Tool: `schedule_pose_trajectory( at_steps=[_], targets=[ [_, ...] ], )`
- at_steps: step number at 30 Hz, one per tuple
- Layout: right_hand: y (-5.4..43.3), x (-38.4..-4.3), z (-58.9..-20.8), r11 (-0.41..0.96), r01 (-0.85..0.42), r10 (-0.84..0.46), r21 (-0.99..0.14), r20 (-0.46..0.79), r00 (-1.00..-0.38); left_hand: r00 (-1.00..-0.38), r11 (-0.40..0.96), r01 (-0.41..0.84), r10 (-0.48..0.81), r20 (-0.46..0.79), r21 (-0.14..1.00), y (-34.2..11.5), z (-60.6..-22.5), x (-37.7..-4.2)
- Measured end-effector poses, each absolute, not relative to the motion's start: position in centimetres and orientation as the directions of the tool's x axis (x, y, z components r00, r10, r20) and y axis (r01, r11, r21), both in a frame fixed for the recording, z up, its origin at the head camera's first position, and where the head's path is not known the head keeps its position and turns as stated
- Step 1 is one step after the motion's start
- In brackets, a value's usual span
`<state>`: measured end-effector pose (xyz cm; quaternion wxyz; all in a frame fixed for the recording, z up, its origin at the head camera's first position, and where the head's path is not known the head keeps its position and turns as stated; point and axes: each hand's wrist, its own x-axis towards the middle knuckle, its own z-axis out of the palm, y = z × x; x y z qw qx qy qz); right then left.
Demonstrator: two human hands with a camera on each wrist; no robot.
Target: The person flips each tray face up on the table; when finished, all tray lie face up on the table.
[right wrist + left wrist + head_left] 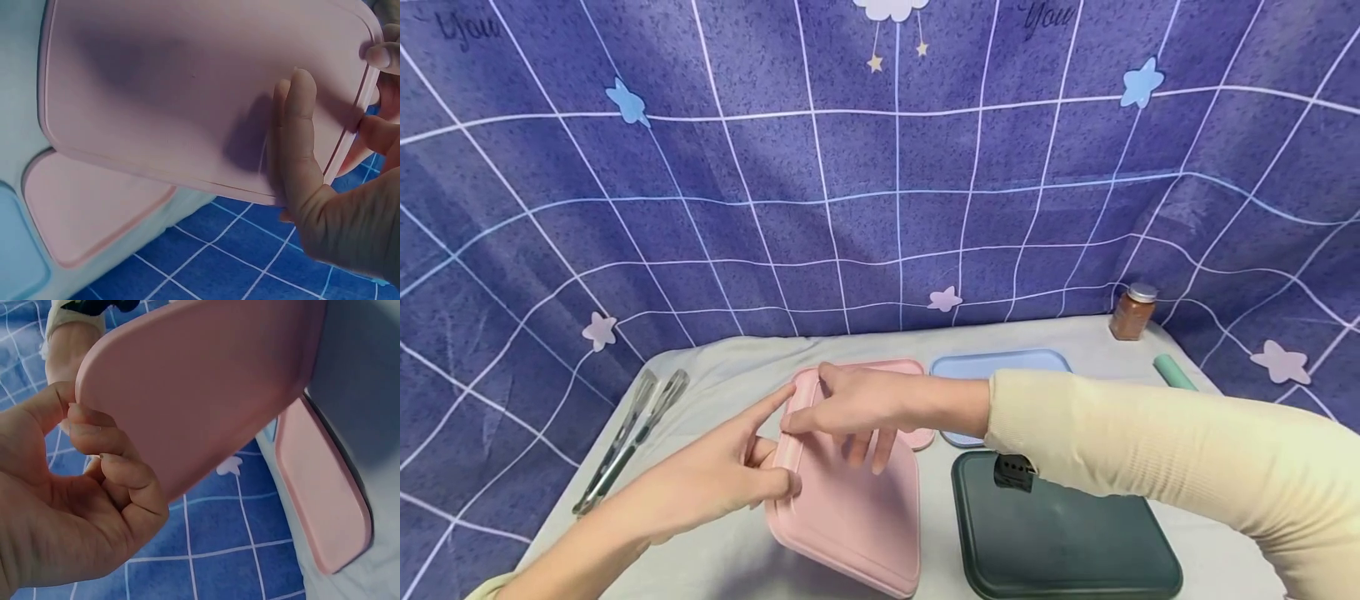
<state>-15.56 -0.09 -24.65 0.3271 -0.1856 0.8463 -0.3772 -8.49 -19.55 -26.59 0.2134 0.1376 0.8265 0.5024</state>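
Observation:
A pink tray [857, 508], rectangular with rounded corners and a low rim, is tilted up off the white cloth with one edge raised. On its raised edge, my left hand [722, 475] pinches the rim between thumb and fingers, as the left wrist view also shows. My right hand [868, 400] reaches across from the right and grips the same edge near the upper corner, its other fingers lying along the broad face. Behind it a second pink tray [322, 487] lies flat, partly hidden in the head view.
A light blue tray [1000, 362] and a dark green tray [1060, 533] lie to the right, partly under the right forearm. Metal tongs [632, 442] rest at the left. A brown-filled jar [1132, 315] and a green cylinder [1174, 372] are back right, before a blue curtain [865, 225].

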Motion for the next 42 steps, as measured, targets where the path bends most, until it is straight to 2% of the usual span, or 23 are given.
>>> schedule_pose_trajectory(
  at_steps=[8, 12, 20, 24, 30, 33, 38, 42],
  targets=[
    [0.0, -15.0, -23.6, 0.708, -0.080, -0.531, -0.702, -0.453, -0.716, -0.888, 0.502, 0.061, 0.423, -0.183, 0.863, -18.0, -26.1, -8.4],
    [0.1, -14.6, -23.3, 0.725, -0.074, -0.503, -0.685, -0.453, -0.736, -0.885, 0.504, 0.066, 0.429, -0.183, 0.861, -17.4, -25.9, -8.3],
    [0.1, -13.7, -23.4, 0.703, -0.020, -0.468, -0.711, -0.443, -0.765, -0.867, 0.570, 0.088, 0.448, -0.220, 0.817, -17.5, -25.4, -7.9],
    [0.5, -13.6, -23.6, 0.673, -0.012, -0.488, -0.740, -0.431, -0.759, -0.838, 0.526, 0.067, 0.491, -0.239, 0.848, -17.9, -25.4, -7.9],
    [2.3, -13.7, -23.8, 0.625, -0.012, -0.518, -0.781, -0.403, -0.754, -0.739, 0.410, 0.084, 0.637, -0.220, 0.908, -18.4, -25.6, -8.3],
    [3.7, -13.8, -23.6, 0.598, -0.005, -0.530, -0.801, -0.390, -0.753, -0.713, 0.400, 0.102, 0.667, -0.213, 0.911, -18.8, -26.2, -8.8],
    [6.3, -13.9, -23.0, 0.574, 0.041, -0.539, -0.818, -0.416, -0.732, -0.746, 0.442, 0.111, 0.629, -0.220, 0.890, -20.2, -28.1, -10.2],
    [8.7, -14.0, -22.6, 0.588, 0.051, -0.520, -0.807, -0.426, -0.740, -0.746, 0.472, 0.108, 0.620, -0.242, 0.875, -21.7, -29.7, -11.1]
  ],
)
